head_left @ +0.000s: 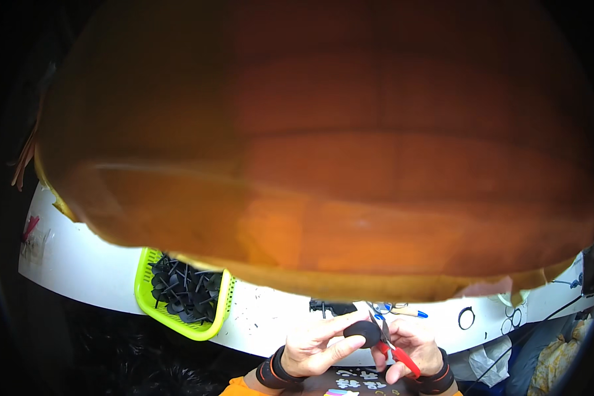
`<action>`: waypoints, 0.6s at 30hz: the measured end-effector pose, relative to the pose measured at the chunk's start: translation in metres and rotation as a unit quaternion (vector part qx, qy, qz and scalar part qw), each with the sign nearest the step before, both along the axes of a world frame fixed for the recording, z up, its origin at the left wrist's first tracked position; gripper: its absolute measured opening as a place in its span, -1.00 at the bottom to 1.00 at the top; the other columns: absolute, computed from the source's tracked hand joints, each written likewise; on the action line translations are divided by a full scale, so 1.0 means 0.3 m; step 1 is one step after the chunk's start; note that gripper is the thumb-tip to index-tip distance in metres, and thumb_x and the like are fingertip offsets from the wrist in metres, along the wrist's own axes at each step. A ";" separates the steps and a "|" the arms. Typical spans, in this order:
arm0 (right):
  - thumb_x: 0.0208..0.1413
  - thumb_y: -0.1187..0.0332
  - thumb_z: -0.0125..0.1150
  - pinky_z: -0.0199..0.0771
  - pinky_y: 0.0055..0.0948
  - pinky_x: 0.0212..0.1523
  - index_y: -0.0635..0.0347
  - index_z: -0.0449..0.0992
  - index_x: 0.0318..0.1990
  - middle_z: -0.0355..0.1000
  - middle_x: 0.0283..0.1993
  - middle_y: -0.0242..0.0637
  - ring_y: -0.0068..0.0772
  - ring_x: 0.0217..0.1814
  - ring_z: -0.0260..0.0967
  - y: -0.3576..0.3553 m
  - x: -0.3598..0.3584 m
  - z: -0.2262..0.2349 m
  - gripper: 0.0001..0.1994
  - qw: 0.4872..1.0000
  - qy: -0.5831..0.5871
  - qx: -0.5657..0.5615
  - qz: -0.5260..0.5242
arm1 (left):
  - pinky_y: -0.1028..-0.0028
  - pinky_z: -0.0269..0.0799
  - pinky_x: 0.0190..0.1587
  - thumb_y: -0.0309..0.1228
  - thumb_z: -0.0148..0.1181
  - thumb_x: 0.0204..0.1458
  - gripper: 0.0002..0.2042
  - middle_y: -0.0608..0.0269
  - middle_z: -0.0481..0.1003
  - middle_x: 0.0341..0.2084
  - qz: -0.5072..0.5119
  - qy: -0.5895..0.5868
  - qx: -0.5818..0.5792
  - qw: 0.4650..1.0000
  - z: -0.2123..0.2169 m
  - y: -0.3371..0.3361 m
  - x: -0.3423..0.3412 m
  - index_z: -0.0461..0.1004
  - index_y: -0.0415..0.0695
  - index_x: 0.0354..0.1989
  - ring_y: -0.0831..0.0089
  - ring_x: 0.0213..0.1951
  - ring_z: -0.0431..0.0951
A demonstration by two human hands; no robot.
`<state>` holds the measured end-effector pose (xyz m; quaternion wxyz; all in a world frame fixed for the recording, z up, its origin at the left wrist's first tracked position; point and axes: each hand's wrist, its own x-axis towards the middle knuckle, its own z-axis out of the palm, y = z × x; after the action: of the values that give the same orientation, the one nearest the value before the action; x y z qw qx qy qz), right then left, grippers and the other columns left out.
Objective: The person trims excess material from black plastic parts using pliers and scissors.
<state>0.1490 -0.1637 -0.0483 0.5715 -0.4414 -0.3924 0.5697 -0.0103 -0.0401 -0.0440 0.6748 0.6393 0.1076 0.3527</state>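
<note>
Near the front edge of the white table, my left hand pinches a smooth black rounded piece between thumb and fingers. Close on its right, my right hand is closed around red-handled scissors. Their grey pointed blades are parted a little and lie right beside the black piece; whether they touch it I cannot tell. Black bands with orange trim circle both wrists. Just beyond my hands lies a small dark object, partly covered by my left fingers.
A large orange-brown sheet hides the upper view and the table's far side. To the left, a lime-green basket holds many black stemmed parts. Black rings and a blue-tipped tool lie on the white table.
</note>
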 end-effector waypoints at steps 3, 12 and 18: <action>-0.38 0.17 0.45 0.35 -0.58 -0.41 0.44 0.30 -0.22 0.36 -0.46 -0.20 -0.49 -0.43 0.33 0.015 -0.015 0.015 -0.38 0.998 0.047 0.038 -0.014 | 0.53 0.37 -0.25 -0.59 0.12 -0.04 -0.66 0.03 0.49 -0.32 -0.032 0.033 0.028 0.999 0.009 0.018 -0.010 0.34 -0.39 -0.05 0.42 -0.32 0.48; -0.38 0.19 0.45 0.33 -0.59 -0.41 0.47 0.25 -0.21 0.35 -0.46 -0.20 -0.50 -0.43 0.31 0.014 0.001 0.029 -0.36 0.998 -0.046 0.044 -0.004 | 0.54 0.37 -0.28 -0.59 0.13 -0.05 -0.68 0.05 0.49 -0.36 -0.069 0.036 0.040 0.996 0.024 0.043 -0.007 0.35 -0.40 -0.08 0.42 -0.37 0.48; -0.39 0.22 0.47 0.29 -0.64 -0.51 0.50 0.25 -0.22 0.34 -0.52 -0.20 -0.55 -0.51 0.28 0.003 -0.015 0.033 -0.35 0.998 0.022 0.013 -0.051 | 0.58 0.37 -0.34 -0.59 0.16 -0.07 -0.67 0.10 0.50 -0.38 -0.032 0.066 0.122 0.990 0.022 0.049 -0.017 0.37 -0.39 -0.09 0.49 -0.41 0.47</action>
<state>0.1443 -0.1628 -0.0385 0.6142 -0.4408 -0.3641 0.5439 -0.0152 -0.0255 -0.0375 0.5938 0.7419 0.0873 0.2990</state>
